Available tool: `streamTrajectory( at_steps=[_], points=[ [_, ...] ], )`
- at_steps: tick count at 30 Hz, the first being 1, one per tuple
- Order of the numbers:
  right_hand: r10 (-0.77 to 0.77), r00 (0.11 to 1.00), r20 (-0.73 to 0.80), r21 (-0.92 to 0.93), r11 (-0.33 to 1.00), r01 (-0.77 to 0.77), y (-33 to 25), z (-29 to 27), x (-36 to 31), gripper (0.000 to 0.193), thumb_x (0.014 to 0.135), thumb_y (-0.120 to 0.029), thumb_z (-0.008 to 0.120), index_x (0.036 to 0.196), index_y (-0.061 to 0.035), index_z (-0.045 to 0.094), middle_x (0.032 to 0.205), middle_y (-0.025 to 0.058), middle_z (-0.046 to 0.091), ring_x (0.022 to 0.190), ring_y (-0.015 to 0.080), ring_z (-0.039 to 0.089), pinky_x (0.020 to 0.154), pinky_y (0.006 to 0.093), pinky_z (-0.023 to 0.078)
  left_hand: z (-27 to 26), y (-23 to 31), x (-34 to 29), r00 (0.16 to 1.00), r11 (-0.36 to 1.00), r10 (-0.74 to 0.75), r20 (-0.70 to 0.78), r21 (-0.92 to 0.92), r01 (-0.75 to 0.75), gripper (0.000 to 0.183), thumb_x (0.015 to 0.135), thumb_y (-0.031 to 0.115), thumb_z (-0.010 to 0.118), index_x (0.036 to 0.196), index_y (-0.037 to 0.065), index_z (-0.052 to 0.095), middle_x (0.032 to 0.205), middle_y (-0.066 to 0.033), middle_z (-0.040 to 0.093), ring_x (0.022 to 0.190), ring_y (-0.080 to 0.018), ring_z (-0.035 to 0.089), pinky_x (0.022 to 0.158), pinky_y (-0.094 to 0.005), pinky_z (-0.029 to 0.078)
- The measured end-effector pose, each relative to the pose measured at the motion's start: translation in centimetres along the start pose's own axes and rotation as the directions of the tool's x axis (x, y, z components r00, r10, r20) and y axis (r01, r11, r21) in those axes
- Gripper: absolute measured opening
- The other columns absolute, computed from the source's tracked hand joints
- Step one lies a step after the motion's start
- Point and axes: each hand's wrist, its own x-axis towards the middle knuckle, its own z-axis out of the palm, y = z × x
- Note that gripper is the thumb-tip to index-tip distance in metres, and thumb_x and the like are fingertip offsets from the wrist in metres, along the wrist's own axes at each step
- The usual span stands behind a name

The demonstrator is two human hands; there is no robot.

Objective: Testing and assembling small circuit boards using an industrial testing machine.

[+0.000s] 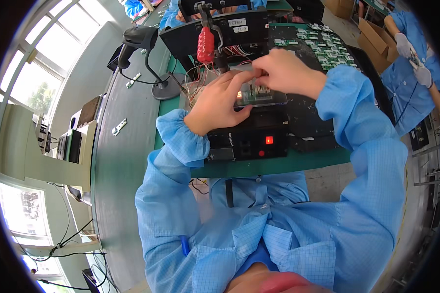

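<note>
A black test fixture box (249,141) with a lit red switch sits in front of me, a clear plate (269,102) on its top. Under the plate, or on it, a small circuit board (260,92) shows lit digits. My left hand (217,102) lies over the left side of the plate, thumb apart from the fingers and index finger reaching right. Close against that fingertip, my right hand (286,71) is closed in a pinch; whatever its fingers hold is hidden. Above both hands stands a toggle clamp with a red handle (206,45), and thin wires run behind my left hand.
A barcode scanner (139,39) on a round stand is at the left. Many small green circuit boards (327,46) cover the mat at the far right. Single boards (119,127) lie on the left bench. A co-worker with white gloves (422,75) is at the right, near a cardboard box (376,44).
</note>
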Motion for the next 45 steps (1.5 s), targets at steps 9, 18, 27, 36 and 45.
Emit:
streamTrajectory(
  at_steps=[9, 18, 27, 36, 45],
  points=[
    [-0.06, 0.998, -0.015, -0.173, 0.983, 0.056, -0.6, 0.4, -0.2, 0.015, 0.078, -0.019, 0.076, 0.084, -0.0076, 0.07, 0.071, 0.0138, 0.069, 0.068, 0.0343, 0.068, 0.062, 0.0444, 0.053, -2.3, -0.1, 0.6, 0.984, 0.994, 0.052, 0.171, 0.084, -0.067, 0.066, 0.071, 0.018, 0.078, 0.128, 0.005, 0.049, 0.104, -0.0198, 0.065, 0.096, -0.039, 0.065, 0.08, -0.0456, 0.055],
    [-0.028, 0.999, 0.026, 0.009, 1.0, 0.028, -0.2, 0.6, -0.3, 0.01, 0.08, -0.014, 0.073, 0.086, -0.0064, 0.07, 0.074, 0.0137, 0.071, 0.072, 0.0351, 0.069, 0.067, 0.0436, 0.055, -2.7, 0.0, 0.5, 0.972, 0.986, 0.077, 0.222, 0.126, -0.107, 0.073, 0.069, 0.019, 0.08, 0.133, 0.007, 0.046, 0.106, -0.0199, 0.066, 0.093, -0.0374, 0.067, 0.079, -0.0437, 0.056],
    [-0.032, 0.999, -0.027, 0.171, 0.985, 0.037, 0.6, 1.1, -0.5, 0.013, 0.081, -0.013, 0.074, 0.086, -0.0038, 0.067, 0.075, 0.0139, 0.071, 0.07, 0.0319, 0.07, 0.064, 0.0385, 0.055, -2.9, 0.3, 0.9, 0.958, 0.99, 0.002, 0.288, 0.134, -0.042, 0.077, 0.068, 0.017, 0.082, 0.134, 0.009, 0.044, 0.114, -0.0201, 0.064, 0.094, -0.0381, 0.067, 0.08, -0.0443, 0.056],
    [-0.047, 0.979, -0.196, 0.118, 0.991, 0.071, 1.2, 0.6, -2.8, 0.015, 0.081, -0.016, 0.077, 0.087, -0.0035, 0.069, 0.08, 0.0133, 0.072, 0.072, 0.0319, 0.07, 0.065, 0.0376, 0.054, -2.4, 0.1, 0.4, 0.988, 0.991, 0.102, 0.112, 0.073, -0.111, 0.08, 0.068, 0.017, 0.082, 0.14, 0.015, 0.046, 0.131, -0.0142, 0.056, 0.12, -0.0341, 0.055, 0.093, -0.0431, 0.053],
    [-0.084, 0.991, -0.108, 0.129, 0.987, 0.098, 0.2, 1.6, -0.4, 0.013, 0.082, -0.011, 0.075, 0.08, -0.0018, 0.067, 0.076, 0.0154, 0.07, 0.07, 0.0345, 0.068, 0.062, 0.0394, 0.053, -2.4, 0.1, 0.8, 0.987, 0.988, 0.062, 0.151, 0.129, -0.082, 0.077, 0.067, 0.017, 0.082, 0.137, 0.016, 0.05, 0.119, -0.0115, 0.062, 0.113, -0.0327, 0.058, 0.095, -0.042, 0.049]
  ],
)
